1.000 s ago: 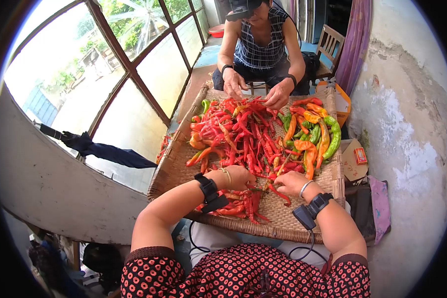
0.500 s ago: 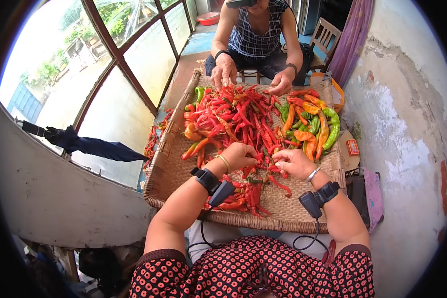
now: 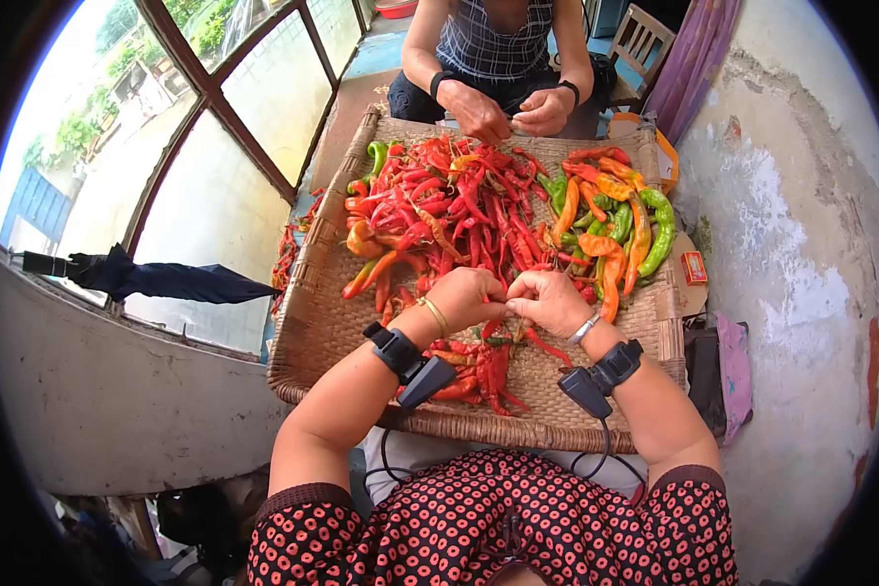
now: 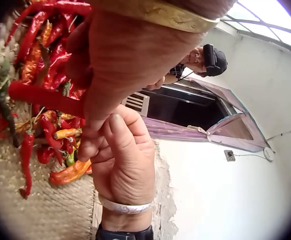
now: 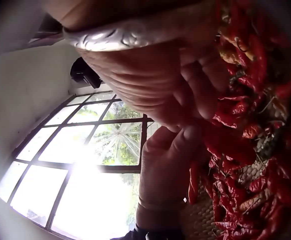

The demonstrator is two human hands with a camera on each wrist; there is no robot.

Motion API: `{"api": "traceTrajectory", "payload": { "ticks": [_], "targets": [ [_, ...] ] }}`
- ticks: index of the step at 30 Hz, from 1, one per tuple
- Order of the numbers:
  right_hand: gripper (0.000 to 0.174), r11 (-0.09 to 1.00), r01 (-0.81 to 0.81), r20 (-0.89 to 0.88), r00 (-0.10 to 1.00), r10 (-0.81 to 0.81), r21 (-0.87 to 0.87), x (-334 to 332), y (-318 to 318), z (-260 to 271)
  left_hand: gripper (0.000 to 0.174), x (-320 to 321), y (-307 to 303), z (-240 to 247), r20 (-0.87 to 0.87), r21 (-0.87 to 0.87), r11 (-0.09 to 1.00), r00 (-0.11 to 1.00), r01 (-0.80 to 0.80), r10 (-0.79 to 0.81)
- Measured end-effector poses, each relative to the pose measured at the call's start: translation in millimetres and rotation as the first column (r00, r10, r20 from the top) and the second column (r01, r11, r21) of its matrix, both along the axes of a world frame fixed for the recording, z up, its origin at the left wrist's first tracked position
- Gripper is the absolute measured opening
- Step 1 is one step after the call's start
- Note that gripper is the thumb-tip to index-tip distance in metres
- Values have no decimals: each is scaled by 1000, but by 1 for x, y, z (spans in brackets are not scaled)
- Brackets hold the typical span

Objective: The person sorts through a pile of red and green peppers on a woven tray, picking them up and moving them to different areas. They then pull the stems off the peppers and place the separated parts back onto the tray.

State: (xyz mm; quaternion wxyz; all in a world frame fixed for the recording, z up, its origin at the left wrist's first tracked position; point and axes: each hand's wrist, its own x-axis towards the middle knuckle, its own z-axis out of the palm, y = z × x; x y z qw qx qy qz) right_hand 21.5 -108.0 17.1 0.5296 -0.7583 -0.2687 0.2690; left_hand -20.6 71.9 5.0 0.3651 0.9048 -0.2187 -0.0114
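In the head view my left hand (image 3: 464,296) and right hand (image 3: 549,301) meet over the woven tray (image 3: 596,410). A red chili pepper (image 4: 45,98) juts from the curled fingers of my left hand in the left wrist view. My right thumb and fingers pinch at the pepper's end beside the left fingertips; its stem is hidden between the hands. Beyond them lies a big heap of red chilies (image 3: 459,210). Closer to my body, below the hands, is a smaller pile of red chilies (image 3: 493,376).
Green and orange peppers (image 3: 645,234) lie at the tray's right side. Across the tray sits another person (image 3: 498,59), hands close together at the far edge. A folded umbrella (image 3: 166,276) leans by the window on the left; a rough wall (image 3: 772,195) stands on the right.
My hands were apart over the tray and have come together at the fingertips. The other person's hands have left the heap and drawn together. The head view has shifted slightly.
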Motion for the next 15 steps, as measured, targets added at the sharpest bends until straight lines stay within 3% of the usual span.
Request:
{"api": "traceTrajectory", "payload": {
  "ticks": [2,4,6,8,10,12,15],
  "targets": [
    [8,997,15,72,997,-9,-77,4,-5,11,16,2,6,6,158,-29,996,984,-80,84],
    [8,988,153,29,988,-154,21,15,-12,11,16,5,16,13,275,55,951,920,-304,278],
    [7,951,271,28,960,-278,149,30,-22,14,18,10,27,15,419,165,878,837,-450,351],
    [8,880,420,-82,907,-412,224,40,-31,22,24,13,36,14,405,272,804,820,-530,404],
    [13,839,482,-95,875,-474,254,49,-39,15,27,15,42,9,403,331,772,821,-543,405],
    [21,802,558,51,814,-579,212,48,-40,11,27,17,43,8,301,506,716,877,-480,375],
    [24,889,445,76,888,-454,109,49,-43,-1,25,17,39,5,340,550,673,869,-494,360]
  ]
}}
